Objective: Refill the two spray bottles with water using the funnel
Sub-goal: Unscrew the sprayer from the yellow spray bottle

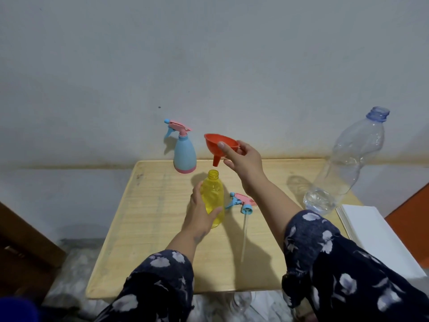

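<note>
Yellow translucent plastic, smooth and rounded, forms the uncapped bottle (213, 201) that the left hand (201, 213) grips round its lower body, thumb across the front, fingers behind. It stands upright on the desk (148, 228), its threaded neck open.

Just above and slightly right of that neck, the right hand (243, 159) holds the red funnel (220, 145) by its rim, thumb on top, fingers curled under the far edge. The funnel is a shallow cone of matte plastic, tilted, with its short spout pointing down-left, apart from the bottle mouth.

Beyond the left hand, near the desk's far edge by the wall, stands the blue sprayer (185, 156), pear-shaped, opaque, with a pink base band and a pink-and-blue trigger head fitted. Just right of the left hand, under the right forearm, the loose trigger head (242, 202) lies on its side, its thin pale dip tube (244, 238) running toward the near edge.

Right of the right arm, a tall clear ribbed water bottle (343, 163) stands uncapped at the desk's right edge, with a little water at the bottom. Next to it lies a white stack of paper (376, 231).

Pale wood-grain desk surface, with rounded corners and a raised lip, lies open to the left of the left hand.
</note>
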